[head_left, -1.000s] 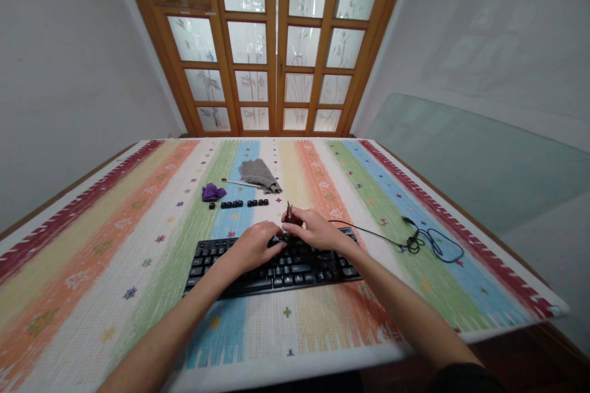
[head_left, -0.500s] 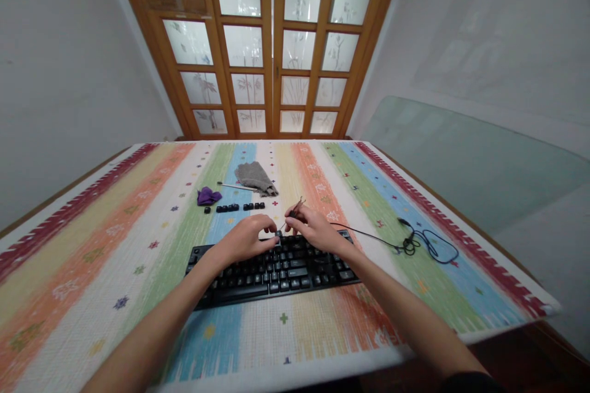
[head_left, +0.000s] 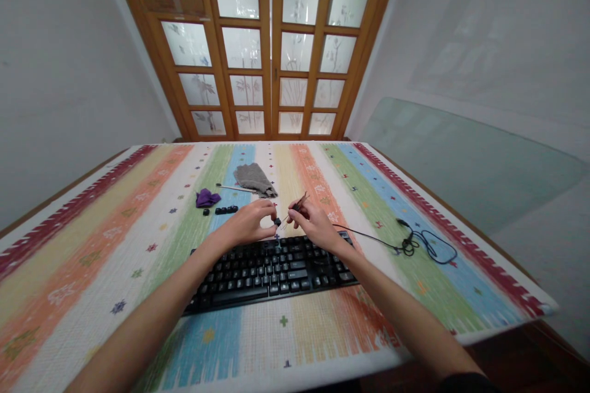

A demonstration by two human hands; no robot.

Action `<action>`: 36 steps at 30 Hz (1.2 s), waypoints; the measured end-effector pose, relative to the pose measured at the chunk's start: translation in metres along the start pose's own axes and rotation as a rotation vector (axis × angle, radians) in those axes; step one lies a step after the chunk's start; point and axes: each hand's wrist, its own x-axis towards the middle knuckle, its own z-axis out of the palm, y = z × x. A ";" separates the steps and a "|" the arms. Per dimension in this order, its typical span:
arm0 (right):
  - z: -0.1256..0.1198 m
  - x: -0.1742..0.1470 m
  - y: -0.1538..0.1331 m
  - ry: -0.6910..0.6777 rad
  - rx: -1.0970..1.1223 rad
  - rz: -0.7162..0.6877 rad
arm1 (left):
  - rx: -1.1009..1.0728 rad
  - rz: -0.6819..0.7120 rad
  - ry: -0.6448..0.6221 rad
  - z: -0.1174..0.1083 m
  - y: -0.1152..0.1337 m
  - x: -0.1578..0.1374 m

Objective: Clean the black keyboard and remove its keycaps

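A black keyboard (head_left: pixel 258 279) lies on the striped tablecloth in front of me. Over its back edge, my left hand (head_left: pixel 249 222) pinches a small black keycap (head_left: pixel 277 222) between thumb and fingertips. Just to the right, my right hand (head_left: pixel 316 225) is closed around a wire keycap puller (head_left: pixel 297 206), whose thin wire ends point down and left toward the keycap. Wire and keycap look very close; whether they touch I cannot tell. Several loose black keycaps (head_left: pixel 225 210) sit in a row behind the keyboard, partly hidden by my left hand.
A purple cloth (head_left: pixel 208 198), a grey cloth (head_left: pixel 255 179) and a thin stick-like brush (head_left: pixel 234 188) lie beyond the keycaps. The keyboard's cable (head_left: pixel 409 242) runs right and ends in loose loops. The tablecloth (head_left: pixel 152 294) covers the table; wooden glass doors stand behind it.
Both hands have risen off the keyboard's back row and moved slightly away from me. A keycap now shows in my left fingers, clear of the keyboard.
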 end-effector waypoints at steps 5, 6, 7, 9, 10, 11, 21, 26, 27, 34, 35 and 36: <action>-0.001 -0.002 0.005 0.005 -0.040 0.011 | 0.289 -0.006 -0.064 0.001 -0.014 0.018; -0.002 -0.003 0.006 0.003 -0.044 0.011 | 0.355 0.000 -0.099 0.003 -0.018 0.023; -0.003 -0.004 0.007 0.002 -0.045 0.011 | 0.421 0.004 -0.124 0.006 -0.022 0.028; -0.005 -0.006 0.007 -0.002 -0.043 0.011 | 0.529 0.015 -0.160 0.011 -0.031 0.038; -0.006 -0.007 0.006 -0.004 -0.042 0.013 | 0.566 0.019 -0.183 0.014 -0.034 0.043; -0.008 -0.008 0.006 -0.006 -0.043 0.015 | 0.596 0.027 -0.208 0.016 -0.038 0.049; -0.022 -0.021 0.008 0.011 -0.058 0.029 | 0.625 -0.033 -0.370 0.036 -0.053 0.078; -0.025 -0.024 0.012 0.031 -0.036 0.051 | 0.581 -0.030 -0.349 0.041 -0.061 0.077; -0.025 -0.024 0.012 0.031 -0.037 0.053 | 0.573 -0.029 -0.346 0.041 -0.063 0.076; -0.018 -0.024 0.015 0.000 -0.035 0.064 | 0.543 -0.019 -0.318 0.041 -0.070 0.068; -0.016 -0.023 0.015 -0.006 -0.036 0.063 | 0.541 -0.017 -0.315 0.041 -0.071 0.068; -0.015 -0.023 0.015 -0.013 -0.038 0.063 | 0.540 -0.015 -0.312 0.042 -0.071 0.068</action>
